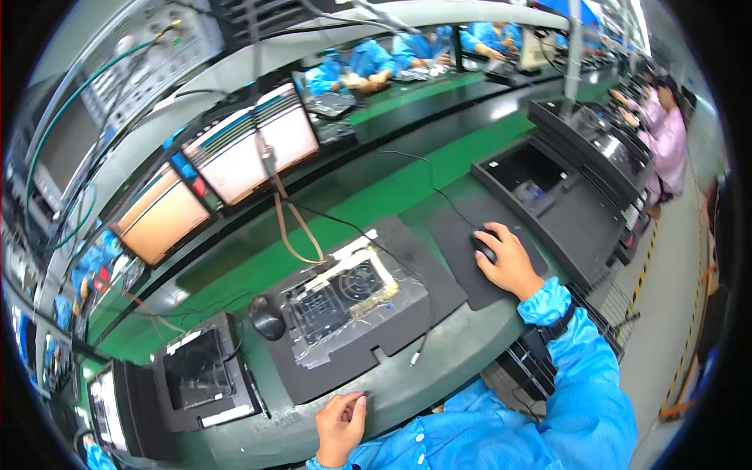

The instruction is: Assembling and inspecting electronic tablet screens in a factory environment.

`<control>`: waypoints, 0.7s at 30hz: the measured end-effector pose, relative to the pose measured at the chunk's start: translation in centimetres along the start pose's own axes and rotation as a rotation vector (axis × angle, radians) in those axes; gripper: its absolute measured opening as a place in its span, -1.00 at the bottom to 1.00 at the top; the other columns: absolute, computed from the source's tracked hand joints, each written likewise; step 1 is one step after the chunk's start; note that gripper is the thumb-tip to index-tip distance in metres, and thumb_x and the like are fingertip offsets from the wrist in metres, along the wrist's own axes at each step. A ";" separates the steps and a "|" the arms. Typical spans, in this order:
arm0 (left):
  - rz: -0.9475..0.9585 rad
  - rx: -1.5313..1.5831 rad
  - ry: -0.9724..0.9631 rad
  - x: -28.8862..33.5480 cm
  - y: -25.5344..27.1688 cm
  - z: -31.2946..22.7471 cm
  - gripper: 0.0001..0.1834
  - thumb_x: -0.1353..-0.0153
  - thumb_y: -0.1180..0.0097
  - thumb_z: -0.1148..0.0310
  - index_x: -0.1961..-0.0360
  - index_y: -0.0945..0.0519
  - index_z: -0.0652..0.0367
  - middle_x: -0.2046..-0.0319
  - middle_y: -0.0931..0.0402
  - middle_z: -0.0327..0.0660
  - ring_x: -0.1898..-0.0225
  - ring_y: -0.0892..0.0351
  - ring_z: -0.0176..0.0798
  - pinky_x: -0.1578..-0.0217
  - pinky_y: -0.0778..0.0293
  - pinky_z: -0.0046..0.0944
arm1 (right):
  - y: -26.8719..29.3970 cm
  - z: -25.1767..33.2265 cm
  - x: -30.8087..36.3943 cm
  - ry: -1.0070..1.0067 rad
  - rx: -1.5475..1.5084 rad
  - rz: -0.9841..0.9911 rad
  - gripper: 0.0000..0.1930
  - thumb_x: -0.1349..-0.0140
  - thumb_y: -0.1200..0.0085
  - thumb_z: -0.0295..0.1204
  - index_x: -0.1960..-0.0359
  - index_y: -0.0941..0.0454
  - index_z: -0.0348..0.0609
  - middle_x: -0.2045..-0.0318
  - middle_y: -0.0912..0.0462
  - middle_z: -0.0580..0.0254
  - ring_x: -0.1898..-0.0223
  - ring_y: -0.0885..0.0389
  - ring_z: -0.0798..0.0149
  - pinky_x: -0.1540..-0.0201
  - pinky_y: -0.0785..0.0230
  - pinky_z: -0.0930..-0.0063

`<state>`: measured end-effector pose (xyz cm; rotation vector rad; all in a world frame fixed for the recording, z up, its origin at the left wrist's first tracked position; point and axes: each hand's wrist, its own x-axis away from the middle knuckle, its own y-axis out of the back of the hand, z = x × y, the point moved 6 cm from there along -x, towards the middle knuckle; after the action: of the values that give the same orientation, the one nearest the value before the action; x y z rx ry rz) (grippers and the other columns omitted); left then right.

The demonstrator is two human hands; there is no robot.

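My right hand (513, 268) rests over a black computer mouse (485, 250), its fingers curved round it. The mouse sits on a dark mouse pad (460, 270), and its thin cable runs back across the bench. My left hand (341, 427) is at the front edge of the bench, with fingers curled in and the thumb against them; nothing shows in it. In front of it lies a black foam mat (313, 384) bearing a taped fixture (345, 294) with a dark, recessed face. A second black mouse (267, 317) stands at the fixture's left.
Lit monitors (290, 129) line the back of the green bench (446, 345). Black trays (580, 227) are stacked at the right. A black framed panel (196, 368) lies at the left. A loose cable plug (415, 358) hangs over the mat's front. Other people (666, 137) work farther off.
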<state>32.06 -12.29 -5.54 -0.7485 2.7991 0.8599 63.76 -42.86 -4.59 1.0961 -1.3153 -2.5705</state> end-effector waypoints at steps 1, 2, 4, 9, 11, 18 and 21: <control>-0.019 -0.005 -0.011 0.1 0.2 0.2 -0.91 -0.21 -0.35 0.54 0.24 -0.75 0.24 0.55 -0.52 -0.29 0.59 -0.36 -0.50 0.57 -0.24 -0.44 | -0.3 -0.1 -0.2 0.041 0.005 -0.012 -0.56 -0.18 -0.26 -0.31 -0.12 -0.64 -0.12 -0.20 -0.52 -0.11 -0.17 -0.55 -0.20 -0.21 -0.44 0.04; -0.039 -0.009 -0.020 0.5 0.4 0.6 -0.92 -0.22 -0.33 0.54 0.25 -0.75 0.25 0.54 -0.51 -0.31 0.59 -0.33 -0.52 0.57 -0.18 -0.45 | -0.6 0.3 -0.7 0.039 -0.042 0.017 -0.54 -0.18 -0.27 -0.28 -0.12 -0.64 -0.11 -0.22 -0.51 -0.13 -0.20 -0.52 -0.21 -0.24 -0.41 0.01; -0.091 -0.022 0.064 1.3 0.8 2.3 -0.95 -0.24 -0.30 0.54 0.28 -0.73 0.29 0.55 -0.48 -0.35 0.59 -0.29 -0.53 0.56 -0.14 -0.46 | -0.4 1.6 -1.3 0.089 -0.002 -0.067 -0.45 -0.21 -0.29 -0.20 -0.21 -0.56 -0.13 -0.28 -0.43 -0.14 -0.27 -0.45 -0.22 -0.33 -0.30 -0.05; 0.025 -0.076 0.071 0.6 0.7 0.7 -0.87 -0.36 -0.28 0.39 0.21 -0.71 0.25 0.46 -0.56 -0.23 0.47 -0.47 -0.40 0.43 -0.37 -0.36 | 4.3 -8.8 -4.1 -0.487 -0.742 -0.481 -0.36 -0.28 -0.23 -0.26 -0.32 -0.31 -0.29 -0.25 -0.40 -0.05 -0.12 -0.59 0.06 0.05 -0.59 0.21; 0.062 -0.097 0.067 0.3 0.9 0.4 -0.87 -0.37 -0.28 0.39 0.22 -0.71 0.25 0.47 -0.56 -0.24 0.49 -0.47 -0.40 0.43 -0.36 -0.37 | 6.6 -14.4 -5.5 -0.969 -1.157 -0.530 -0.32 -0.27 -0.18 -0.37 -0.36 -0.16 -0.32 -0.31 -0.27 -0.14 0.00 -0.64 0.01 0.23 -0.63 0.23; -0.041 -0.090 -0.011 0.3 0.5 1.7 -0.95 -0.24 -0.31 0.54 0.29 -0.72 0.30 0.55 -0.46 -0.32 0.60 -0.27 -0.52 0.57 -0.12 -0.44 | 5.9 -23.9 -8.0 -1.408 -1.480 -0.576 -0.25 -0.23 -0.08 -0.53 -0.39 0.08 -0.33 -0.23 -0.16 -0.26 0.39 -0.66 0.05 0.59 -0.45 0.46; -0.056 -0.049 -0.010 0.1 0.4 0.5 -0.95 -0.24 -0.30 0.54 0.29 -0.71 0.30 0.55 -0.47 -0.31 0.60 -0.27 -0.52 0.57 -0.11 -0.42 | 3.8 -25.2 -8.5 -1.459 -1.474 -0.368 -0.58 -0.28 -0.22 -0.40 -0.02 -0.26 -0.25 0.19 -0.43 0.03 0.56 -0.49 0.40 0.71 -0.17 0.64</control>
<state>31.79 -11.72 -5.78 -0.8235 2.7437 0.9222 84.51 -59.72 -6.72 -0.9668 1.1631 -3.1011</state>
